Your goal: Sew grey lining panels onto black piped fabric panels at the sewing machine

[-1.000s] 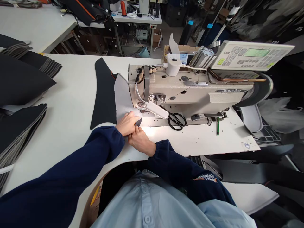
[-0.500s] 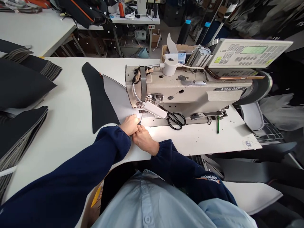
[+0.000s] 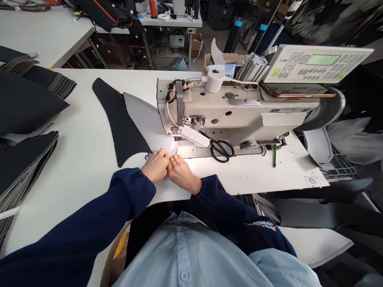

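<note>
A fabric panel, part black and part light grey, lies on the white table with its grey end under the needle area of the sewing machine. My left hand is closed on the panel's near edge, knuckles up. Beside it, almost touching, my right hand has its fingers bent and pressed together on the same edge; the fingertips of both hands are hidden. A white lamp lights the spot just beyond the hands. Black-handled scissors rest on the machine bed, right of my hands.
Stacks of dark cut panels fill the table's left side. A green pen-like stick stands by the machine's right end. The control panel sits on top of the machine, with a phone below it. Another worktable is behind.
My left hand has moved left and slightly toward me, and the fabric panel has shifted a little left. More of its bright grey end shows near the needle. My right hand stays nearly in place.
</note>
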A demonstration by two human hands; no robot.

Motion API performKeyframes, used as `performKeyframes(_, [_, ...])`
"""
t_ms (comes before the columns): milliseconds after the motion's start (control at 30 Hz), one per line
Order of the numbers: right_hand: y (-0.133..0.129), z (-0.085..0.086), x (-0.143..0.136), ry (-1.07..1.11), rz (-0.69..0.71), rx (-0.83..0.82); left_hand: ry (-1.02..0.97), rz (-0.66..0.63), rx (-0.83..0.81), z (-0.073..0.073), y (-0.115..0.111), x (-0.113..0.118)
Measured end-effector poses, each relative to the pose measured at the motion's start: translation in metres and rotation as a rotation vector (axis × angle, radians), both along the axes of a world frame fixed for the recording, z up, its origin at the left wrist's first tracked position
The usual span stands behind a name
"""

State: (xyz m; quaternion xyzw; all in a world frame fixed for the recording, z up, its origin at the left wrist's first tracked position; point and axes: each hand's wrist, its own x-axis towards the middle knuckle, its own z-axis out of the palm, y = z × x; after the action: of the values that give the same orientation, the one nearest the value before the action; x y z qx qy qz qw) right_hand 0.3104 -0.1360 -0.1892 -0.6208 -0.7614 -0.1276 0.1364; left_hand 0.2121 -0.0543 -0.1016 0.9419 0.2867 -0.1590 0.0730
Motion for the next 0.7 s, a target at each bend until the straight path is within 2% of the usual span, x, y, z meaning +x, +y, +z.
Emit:
performKeyframes(133, [0.005,0.001,0.007,0.044,-0.022,-0.045,-0.017,0.013,0.075,-0.004,-0.005,0.000])
performKeyframes(367, [0.004,0.001,0.012,0.141,-0.050,-0.032,-0.240,0.001,0.143,-0.027,0.007,-0.003])
performKeyframes(533, [-0.006,0.000,0.016,0.203,-0.067,-0.032,-0.166,-0.020,0.204,-0.037,0.005,-0.004])
performKeyframes(700, [-0.022,-0.004,0.021,0.220,-0.112,0.023,-0.142,-0.041,0.220,-0.040,0.002,-0.005])
